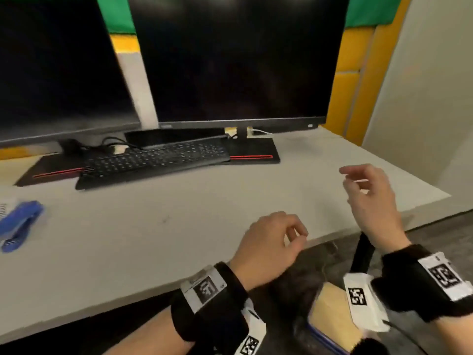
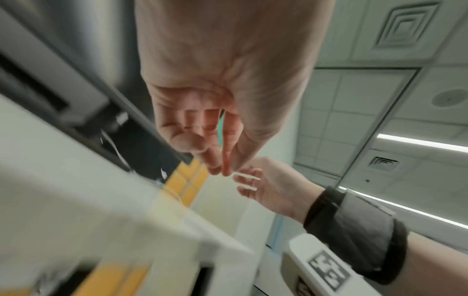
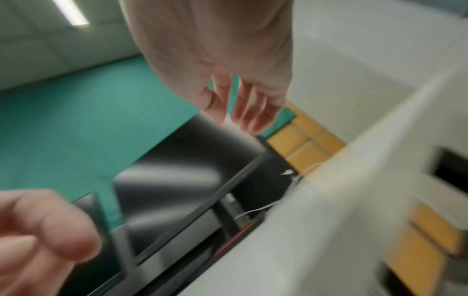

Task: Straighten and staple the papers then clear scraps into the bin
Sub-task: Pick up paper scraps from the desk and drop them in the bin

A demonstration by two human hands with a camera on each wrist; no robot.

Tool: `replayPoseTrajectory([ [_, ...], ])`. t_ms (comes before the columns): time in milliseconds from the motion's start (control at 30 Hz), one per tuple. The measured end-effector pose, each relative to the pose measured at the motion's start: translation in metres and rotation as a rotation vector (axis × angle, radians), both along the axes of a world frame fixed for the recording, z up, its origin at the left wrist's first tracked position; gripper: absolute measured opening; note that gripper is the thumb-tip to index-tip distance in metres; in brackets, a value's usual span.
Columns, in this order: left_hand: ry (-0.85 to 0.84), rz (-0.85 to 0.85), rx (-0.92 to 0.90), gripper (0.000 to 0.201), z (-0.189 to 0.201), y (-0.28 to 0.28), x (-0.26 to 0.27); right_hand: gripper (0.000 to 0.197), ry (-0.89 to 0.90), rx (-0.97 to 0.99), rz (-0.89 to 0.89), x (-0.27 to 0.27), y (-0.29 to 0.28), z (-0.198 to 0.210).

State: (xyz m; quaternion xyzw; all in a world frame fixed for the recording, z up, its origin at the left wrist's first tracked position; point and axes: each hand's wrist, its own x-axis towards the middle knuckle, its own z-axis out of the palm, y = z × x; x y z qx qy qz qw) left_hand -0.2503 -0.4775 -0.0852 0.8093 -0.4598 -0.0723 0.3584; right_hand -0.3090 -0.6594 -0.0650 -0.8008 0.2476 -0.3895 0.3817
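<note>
While both hands hover empty at the lower right of the head view — left hand [image 1: 271,242] loosely curled, right hand [image 1: 368,198] with relaxed fingers, neither grasping anything — the task looks near its end, I judge: no loose scraps show on the desk [image 1: 179,226]. One blue stapler [image 1: 19,224] lies at the left edge; papers and bin aren't clearly visible. Two monitors, one keyboard [image 1: 153,160].

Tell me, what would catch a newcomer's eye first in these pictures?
Two big dark monitors fill the back of the grey desk, with a black keyboard below them. Nearer, the left hand and right hand hover empty by the desk's right corner. A blue stapler lies at the far left.
</note>
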Motion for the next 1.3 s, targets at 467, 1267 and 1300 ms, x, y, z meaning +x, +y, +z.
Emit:
replayPoseTrajectory([
  [467, -0.076, 0.549, 0.566, 0.016, 0.028, 0.205, 0.142, 0.033, 0.895, -0.647, 0.773, 0.179, 0.2, 0.007],
  [1267, -0.04, 0.566, 0.338, 0.017, 0.019, 0.247, 0.141, 0.015, 0.752, -0.657, 0.829, 0.195, 0.236, -0.008],
  [1300, -0.042, 0.559, 0.343, 0.017, 0.019, 0.245, 0.141, 0.013, 0.758, -0.678, 0.827, 0.196, 0.238, -0.008],
])
